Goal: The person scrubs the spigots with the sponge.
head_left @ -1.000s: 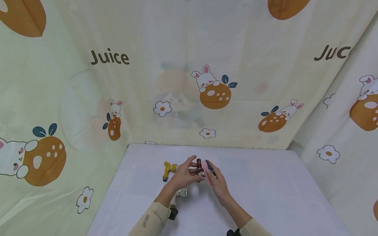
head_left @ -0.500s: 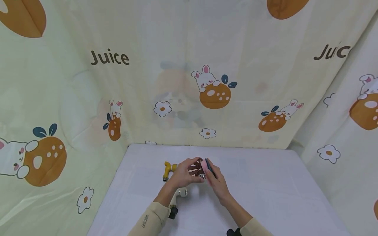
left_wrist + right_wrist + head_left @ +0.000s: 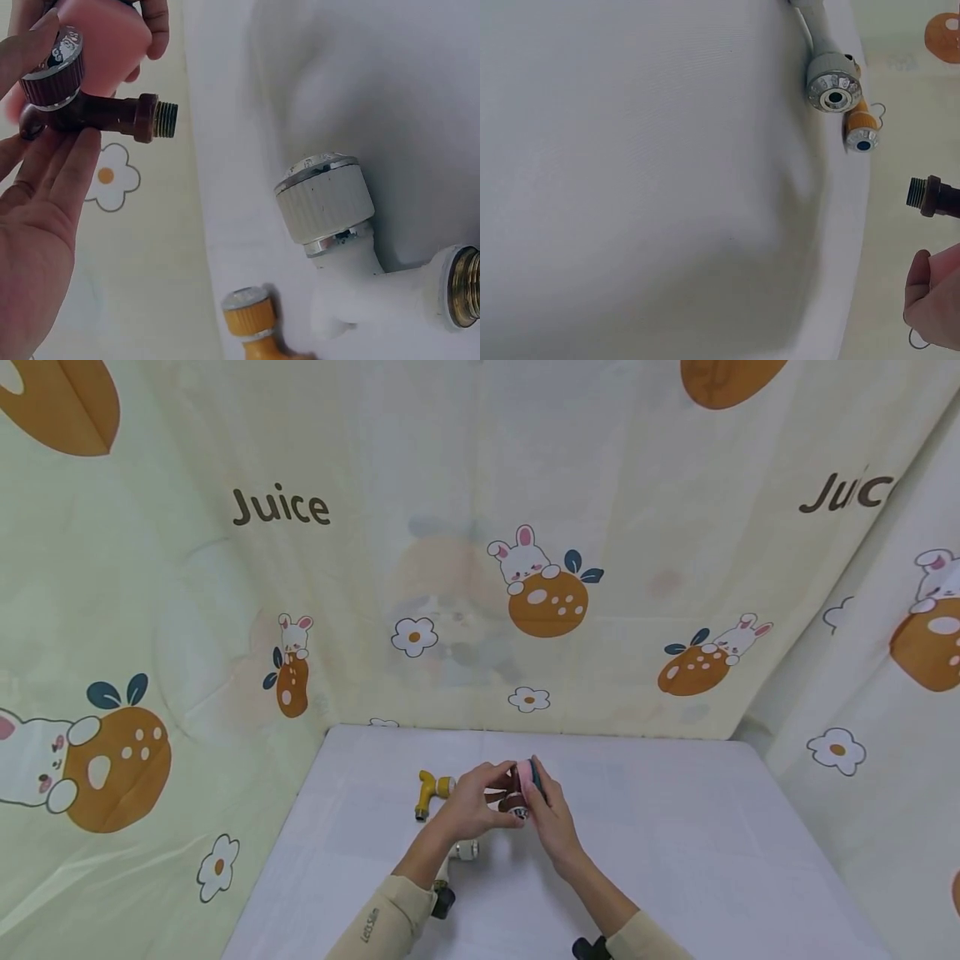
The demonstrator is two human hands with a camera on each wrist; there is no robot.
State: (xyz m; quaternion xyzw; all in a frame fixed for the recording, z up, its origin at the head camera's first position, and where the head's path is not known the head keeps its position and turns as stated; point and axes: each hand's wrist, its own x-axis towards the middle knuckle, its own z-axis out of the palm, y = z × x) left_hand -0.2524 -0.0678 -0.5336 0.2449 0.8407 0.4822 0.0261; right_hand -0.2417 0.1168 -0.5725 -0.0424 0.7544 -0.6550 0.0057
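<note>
My left hand (image 3: 472, 802) grips a dark reddish-brown tap (image 3: 112, 112) above the table. In the left wrist view its thumb lies on the tap's silver-topped knob, with fingers beneath the body and the threaded end pointing right. My right hand (image 3: 553, 818) holds a sponge (image 3: 524, 774), pink on one side and teal on the other. The pink face is turned toward the tap and right up against it in the head view. At the right edge of the right wrist view, only part of the right hand (image 3: 937, 307) shows.
A yellow tap (image 3: 426, 793) lies on the white table (image 3: 675, 843) beyond the left forearm. Nearer, a white tap (image 3: 337, 247) is partly covered by that forearm in the head view. Black rounded pieces (image 3: 588, 948) show beside both sleeves. Printed curtain (image 3: 637, 610) stands behind.
The left index finger has come down over the tap's top, and the tap has turned in the hand. The sponge has shifted slightly upward along the tap. Both forearms stay nearly in place.
</note>
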